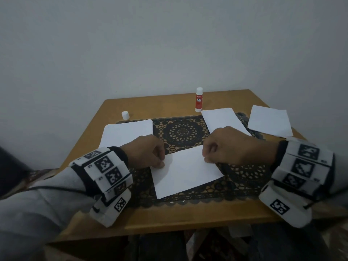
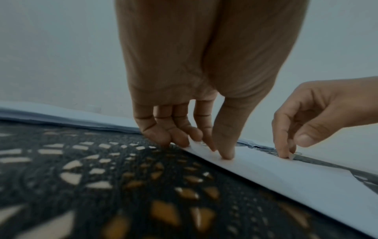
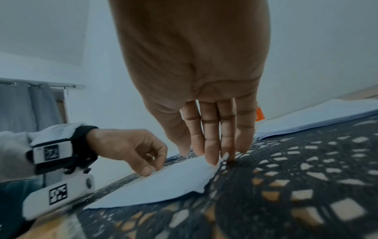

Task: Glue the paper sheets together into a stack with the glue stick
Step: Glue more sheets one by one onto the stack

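- The left hand (image 1: 148, 151) held the far-left corner of the centre sheet (image 1: 185, 172), thumb and curled fingers pinching its edge.
- The right hand (image 1: 228, 146) pressed curled fingertips (image 3: 211, 155) down on the far-right corner of that sheet.
- The centre sheet lay on the black lace mat (image 1: 243, 178) atop the wooden table (image 1: 188, 217).
- The glue stick (image 1: 198, 99) stood upright and uncapped at the far edge; its cap (image 1: 125, 115) stood apart, to the left.
- Further paper piles lay at left (image 1: 126, 131), centre-right (image 1: 222, 118) and far right (image 1: 270, 120).
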{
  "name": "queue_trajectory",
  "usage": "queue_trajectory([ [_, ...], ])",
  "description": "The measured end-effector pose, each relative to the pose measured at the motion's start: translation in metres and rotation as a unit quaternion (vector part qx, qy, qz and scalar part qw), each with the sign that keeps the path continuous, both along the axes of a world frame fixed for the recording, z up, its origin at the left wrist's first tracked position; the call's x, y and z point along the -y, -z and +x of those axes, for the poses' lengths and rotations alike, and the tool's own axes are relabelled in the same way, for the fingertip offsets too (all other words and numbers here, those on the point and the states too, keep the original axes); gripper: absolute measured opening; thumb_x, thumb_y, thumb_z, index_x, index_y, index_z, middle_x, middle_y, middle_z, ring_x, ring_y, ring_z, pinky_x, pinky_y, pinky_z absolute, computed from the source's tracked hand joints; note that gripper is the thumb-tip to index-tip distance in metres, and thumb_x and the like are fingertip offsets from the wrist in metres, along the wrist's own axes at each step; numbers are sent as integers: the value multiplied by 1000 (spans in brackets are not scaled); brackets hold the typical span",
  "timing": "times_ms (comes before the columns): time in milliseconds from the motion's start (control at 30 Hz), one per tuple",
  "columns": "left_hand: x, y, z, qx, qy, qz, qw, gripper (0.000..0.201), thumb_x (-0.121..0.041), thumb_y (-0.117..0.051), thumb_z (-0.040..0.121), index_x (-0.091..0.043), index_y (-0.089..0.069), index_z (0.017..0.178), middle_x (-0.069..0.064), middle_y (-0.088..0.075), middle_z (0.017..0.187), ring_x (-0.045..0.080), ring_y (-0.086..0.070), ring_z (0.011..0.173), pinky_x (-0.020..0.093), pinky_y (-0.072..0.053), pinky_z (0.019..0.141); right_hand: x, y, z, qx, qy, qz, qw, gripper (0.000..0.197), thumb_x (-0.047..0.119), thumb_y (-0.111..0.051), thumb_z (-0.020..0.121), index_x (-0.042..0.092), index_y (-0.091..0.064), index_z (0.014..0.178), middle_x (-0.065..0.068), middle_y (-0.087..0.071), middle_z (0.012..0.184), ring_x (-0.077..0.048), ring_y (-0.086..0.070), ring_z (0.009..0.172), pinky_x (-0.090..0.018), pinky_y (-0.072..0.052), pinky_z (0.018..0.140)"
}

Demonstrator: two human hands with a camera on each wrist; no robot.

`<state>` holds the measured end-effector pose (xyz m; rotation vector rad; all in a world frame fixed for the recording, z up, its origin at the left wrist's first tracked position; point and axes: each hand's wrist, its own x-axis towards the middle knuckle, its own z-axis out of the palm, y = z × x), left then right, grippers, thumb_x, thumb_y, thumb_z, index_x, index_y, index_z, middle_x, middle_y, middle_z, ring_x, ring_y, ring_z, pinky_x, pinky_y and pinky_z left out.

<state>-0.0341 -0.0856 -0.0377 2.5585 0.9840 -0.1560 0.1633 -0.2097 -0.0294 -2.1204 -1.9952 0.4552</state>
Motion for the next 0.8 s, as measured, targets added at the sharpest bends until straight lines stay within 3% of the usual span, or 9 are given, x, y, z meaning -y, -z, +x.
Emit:
queue_trajectory([
  [133, 1, 3, -5, 22, -18, 6, 1000, 13, -14, -70, 83, -21, -62, 90, -8, -58, 89, 11, -54, 86, 14, -39, 63, -8, 3, 4, -13, -6, 0, 1000, 6, 23, -73, 83, 19, -77, 84, 16, -71, 78, 4, -63, 73, -18, -54, 71],
  [233, 1, 3, -10, 68, -31, 17, 997, 20, -5, -68, 81, -19, -63, 94, -3, -61, 98, 13, -56, 91, 19, -46, 72, -9, 2, 3, -9, -9, -6, 1000, 6, 23, -74, 83, 18, -76, 85, 17, -69, 76, 4, -63, 73, -15, -52, 66],
  [300, 0, 1, -13, 100, -43, 20, 994, 24, -3, -68, 79, -19, -65, 96, -2, -63, 99, 11, -57, 88, 19, -47, 71, -11, 0, 2, -16, 9, -3, 1000, 9, 23, -74, 83, 17, -73, 89, 17, -66, 75, -1, -63, 71, -17, -51, 68],
  [367, -3, -4, -15, 131, -59, 16, 989, 25, -2, -69, 78, -22, -66, 94, -4, -65, 98, 7, -58, 84, 21, -50, 73, -14, 0, 3, -14, 51, 17, 998, 15, 26, -74, 83, 16, -68, 93, 9, -65, 84, -5, -61, 74, -25, -51, 73],
  [467, -10, -17, -22, 170, -79, 7, 982, 27, -1, -69, 78, -25, -63, 88, -8, -65, 90, 5, -61, 81, 26, -53, 76, -24, 0, 3, -24, 101, 29, 994, 30, 30, -71, 85, 4, -66, 99, -7, -69, 94, -19, -65, 82, -31, -51, 70],
  [533, -16, -26, -30, 198, -94, -2, 976, 27, 3, -69, 78, -22, -62, 87, -5, -66, 87, 9, -63, 78, 31, -55, 74, -32, 1, 0, -135, 121, 9, 983, 33, 28, -71, 86, -2, -66, 101, -13, -71, 90, -25, -69, 78, -34, -57, 67],
  [633, -28, -37, -42, 238, -123, -8, 963, 26, 7, -70, 75, -14, -65, 89, 1, -69, 86, 21, -66, 82, 39, -56, 79, -45, 4, -10, -319, 128, -32, 938, 23, 18, -67, 90, -4, -64, 94, -18, -70, 92, -24, -68, 75, -32, -58, 67],
  [800, -50, -38, -60, 286, -188, 28, 939, 24, 9, -67, 76, -6, -66, 94, 6, -68, 87, 24, -63, 85, 34, -50, 80, -74, 4, -28, -439, 145, -48, 886, 13, 5, -64, 90, 5, -58, 79, -12, -64, 77, -19, -60, 62, -26, -52, 53],
])
